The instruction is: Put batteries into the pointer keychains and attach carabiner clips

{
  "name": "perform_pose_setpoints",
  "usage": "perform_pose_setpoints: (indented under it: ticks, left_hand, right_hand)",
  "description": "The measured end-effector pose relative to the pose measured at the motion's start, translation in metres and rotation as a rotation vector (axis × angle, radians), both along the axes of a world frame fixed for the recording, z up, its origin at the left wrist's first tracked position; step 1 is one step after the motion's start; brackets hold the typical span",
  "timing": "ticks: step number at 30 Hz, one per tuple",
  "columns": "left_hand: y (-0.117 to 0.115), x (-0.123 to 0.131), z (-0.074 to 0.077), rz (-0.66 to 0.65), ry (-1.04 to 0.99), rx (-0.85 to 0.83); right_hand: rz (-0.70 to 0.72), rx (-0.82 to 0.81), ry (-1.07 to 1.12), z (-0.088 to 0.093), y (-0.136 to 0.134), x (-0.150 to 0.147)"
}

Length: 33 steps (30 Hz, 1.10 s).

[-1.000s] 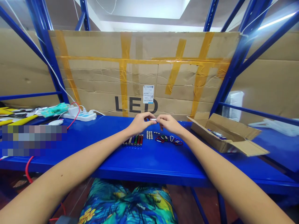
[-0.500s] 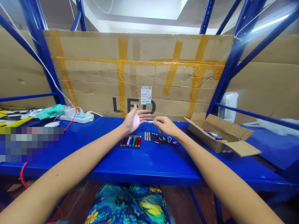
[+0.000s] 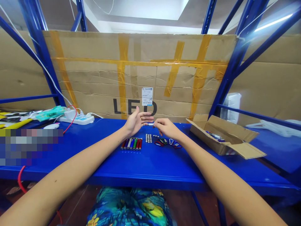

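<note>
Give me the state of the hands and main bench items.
Silver tube: held nearly horizontal
Right hand: pinching that tube
Left hand: open, not gripping
Coloured tubes: lying side by side
Metal discs: mostly in rows
Carabiners: lying loosely grouped
Cardboard box: open
Power strip: plugs inserted

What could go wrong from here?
1. The right hand appears to pinch the small silver cylinder near one end, so it could slip and scatter the small silver discs on the table.
2. The right hand is close to the loose carabiners; a low sweep might drag them out of place.
3. The left hand is open near the row of colored tubes; its wrist could nudge them.
</note>
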State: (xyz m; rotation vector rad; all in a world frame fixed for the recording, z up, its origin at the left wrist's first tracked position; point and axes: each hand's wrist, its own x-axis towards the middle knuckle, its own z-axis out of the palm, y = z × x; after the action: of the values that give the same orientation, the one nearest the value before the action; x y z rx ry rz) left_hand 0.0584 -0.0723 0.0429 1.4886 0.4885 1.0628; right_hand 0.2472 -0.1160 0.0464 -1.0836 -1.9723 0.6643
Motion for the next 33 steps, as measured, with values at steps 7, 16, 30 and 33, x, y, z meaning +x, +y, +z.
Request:
perform_pose_setpoints:
  ticks: [7, 16, 30, 33]
  left_hand:
    - [-0.0021, 0.0013, 0.0029, -0.04, -0.029, -0.034]
    - [0.0009, -0.001, 0.0008, -0.029, -0.013, -0.036]
    - [0.0029, -0.0006, -0.0006, -0.053, 0.006, -0.055]
    - [0.0037, -0.0007, -0.0011, -0.061, -0.014, -0.072]
  right_hand:
    - [-0.051, 0.117, -0.065, 0.0011, -0.0032, -0.0031]
    - [-0.037, 0.159, -0.045, 0.004, -0.0023, 0.0]
    - [-0.04, 0.153, -0.123, 0.0024, -0.0023, 0.0004]
    - [-0.046, 0.15, -0.118, 0.001, -0.0016, -0.0005]
